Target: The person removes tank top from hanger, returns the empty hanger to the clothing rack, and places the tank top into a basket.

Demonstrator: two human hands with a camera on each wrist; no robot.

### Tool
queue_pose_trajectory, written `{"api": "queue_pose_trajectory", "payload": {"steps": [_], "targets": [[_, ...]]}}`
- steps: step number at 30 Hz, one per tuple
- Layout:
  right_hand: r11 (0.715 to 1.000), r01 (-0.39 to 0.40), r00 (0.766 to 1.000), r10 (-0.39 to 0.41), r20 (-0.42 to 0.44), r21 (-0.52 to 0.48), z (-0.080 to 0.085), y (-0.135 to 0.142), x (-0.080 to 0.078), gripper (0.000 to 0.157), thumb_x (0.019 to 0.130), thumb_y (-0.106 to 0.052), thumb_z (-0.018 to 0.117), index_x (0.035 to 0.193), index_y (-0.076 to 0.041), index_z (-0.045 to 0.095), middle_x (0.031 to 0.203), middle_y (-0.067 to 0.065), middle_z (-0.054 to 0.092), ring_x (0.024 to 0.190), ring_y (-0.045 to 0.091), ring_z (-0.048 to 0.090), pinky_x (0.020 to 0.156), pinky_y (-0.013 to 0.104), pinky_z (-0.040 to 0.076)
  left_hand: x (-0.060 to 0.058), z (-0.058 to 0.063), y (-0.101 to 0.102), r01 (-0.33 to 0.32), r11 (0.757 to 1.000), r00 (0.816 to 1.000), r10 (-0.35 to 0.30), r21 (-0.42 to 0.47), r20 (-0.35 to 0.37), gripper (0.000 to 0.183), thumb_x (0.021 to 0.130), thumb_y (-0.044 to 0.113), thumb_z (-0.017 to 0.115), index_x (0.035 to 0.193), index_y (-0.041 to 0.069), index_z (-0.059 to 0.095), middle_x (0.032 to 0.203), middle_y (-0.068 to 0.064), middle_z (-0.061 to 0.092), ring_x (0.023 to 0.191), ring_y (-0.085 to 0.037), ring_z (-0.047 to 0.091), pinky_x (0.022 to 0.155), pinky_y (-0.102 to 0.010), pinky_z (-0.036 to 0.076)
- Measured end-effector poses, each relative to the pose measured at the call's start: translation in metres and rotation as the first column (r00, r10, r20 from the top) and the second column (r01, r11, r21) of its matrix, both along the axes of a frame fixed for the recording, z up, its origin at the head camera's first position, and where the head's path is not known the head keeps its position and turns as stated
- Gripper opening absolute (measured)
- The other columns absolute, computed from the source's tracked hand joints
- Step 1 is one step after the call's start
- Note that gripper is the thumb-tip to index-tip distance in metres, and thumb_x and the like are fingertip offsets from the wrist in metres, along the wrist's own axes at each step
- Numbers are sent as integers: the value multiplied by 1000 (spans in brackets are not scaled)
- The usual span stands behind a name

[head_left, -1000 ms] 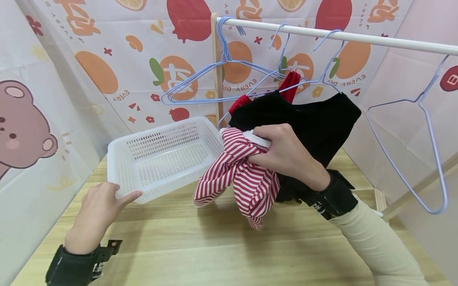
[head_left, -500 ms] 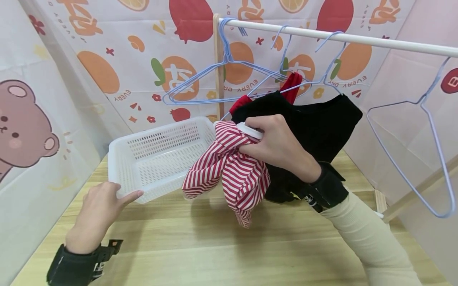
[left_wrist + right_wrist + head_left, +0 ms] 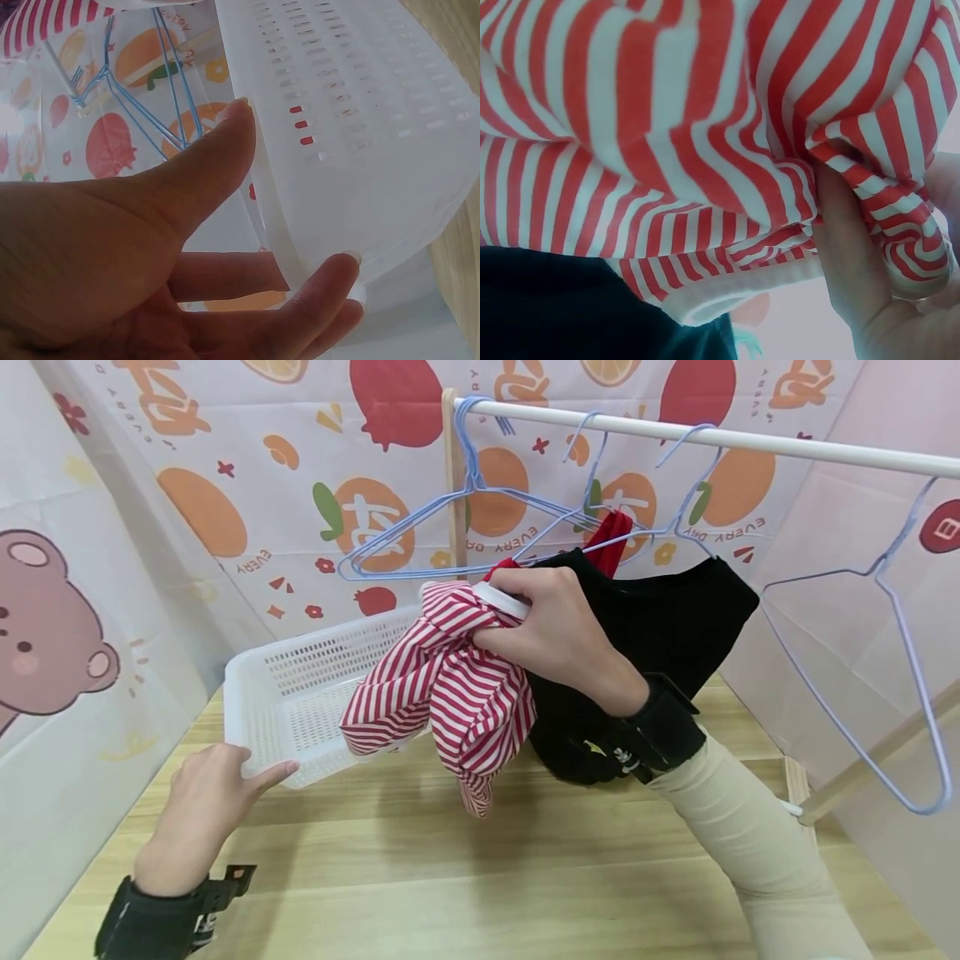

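In the head view my right hand [image 3: 558, 622] grips a red-and-white striped garment [image 3: 480, 702] by its white-banded edge, bunched and hanging above the table. Close up in the right wrist view, folds of the striped cloth [image 3: 682, 127] run between my thumb and fingers. My left hand [image 3: 198, 806] holds the near left corner of a white perforated plastic basket [image 3: 258, 660]. The left wrist view has the thumb at the rim and fingers round the corner of the basket wall [image 3: 360, 172]. Part of the basket's right side is hidden behind the striped garment.
A black garment [image 3: 660, 618] hangs from a blue hanger on the white rail [image 3: 675, 437], with a red garment [image 3: 606, 545] behind it. Several bare blue hangers [image 3: 420, 531] hang left; another bare hanger [image 3: 911, 677] hangs right. Below is a wooden table [image 3: 450, 893].
My right hand has carried the striped garment left and slightly up, so it now overlaps the basket. The left hand and the basket have stayed in place.
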State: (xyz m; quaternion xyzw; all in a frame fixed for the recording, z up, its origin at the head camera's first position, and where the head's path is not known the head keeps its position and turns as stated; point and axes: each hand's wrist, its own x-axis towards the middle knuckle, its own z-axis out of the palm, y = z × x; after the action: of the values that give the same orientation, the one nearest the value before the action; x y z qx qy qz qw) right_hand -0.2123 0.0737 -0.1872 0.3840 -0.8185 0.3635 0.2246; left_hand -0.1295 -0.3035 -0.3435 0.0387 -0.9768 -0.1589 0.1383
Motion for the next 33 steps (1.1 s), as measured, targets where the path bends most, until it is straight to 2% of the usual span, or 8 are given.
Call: {"api": "queue_pose_trajectory", "payload": {"steps": [3,11,15,23,29,33], "targets": [[1000,-7,1000,7,0,-22,4,-4,-2,22,83,-13,79,101,0,75,93,12,75,81,19,67,70,29,55,-1,0,-1,-4,1000,1000,4,-6,-1,50,88,39,81,67,1,55,61,-5,40,60,-24,42,52,-32,28],[997,-12,1000,13,3,-77,12,-15,-5,25,85,-13,78,106,1,74,98,13,74,86,21,65,72,28,54,-2,-3,0,2,1000,1000,-2,-22,-25,55,89,42,80,62,7,46,61,-2,35,59,-22,38,51,-32,27],[994,3,1000,-3,0,-109,16,-19,-10,26,86,-14,78,107,1,74,101,14,75,88,21,66,74,27,55,-6,-3,1,11,1000,1000,-12,-27,-24,54,89,44,78,64,6,50,61,-3,37,59,-22,39,52,-32,27],[988,-14,1000,13,-12,-157,22,-27,-14,23,87,-12,76,104,2,72,94,13,71,80,19,62,65,22,49,-12,0,1,31,999,999,-32,-32,-20,55,90,47,76,65,3,54,60,-5,42,58,-25,43,52,-32,28],[982,-10,1000,12,10,-187,22,-35,-19,26,87,-11,76,108,3,73,99,15,73,85,19,64,71,21,54,-13,-2,1,36,999,999,-37,-39,-28,54,90,45,77,64,3,53,60,-5,41,58,-25,42,52,-33,27],[982,-5,999,14,45,-188,19,-40,-23,27,87,-12,76,110,2,72,102,15,73,88,19,64,74,22,55,-12,-4,-2,24,999,1000,-25,-42,-11,57,89,45,78,75,-8,63,59,-9,48,58,-28,47,52,-33,29]]}}
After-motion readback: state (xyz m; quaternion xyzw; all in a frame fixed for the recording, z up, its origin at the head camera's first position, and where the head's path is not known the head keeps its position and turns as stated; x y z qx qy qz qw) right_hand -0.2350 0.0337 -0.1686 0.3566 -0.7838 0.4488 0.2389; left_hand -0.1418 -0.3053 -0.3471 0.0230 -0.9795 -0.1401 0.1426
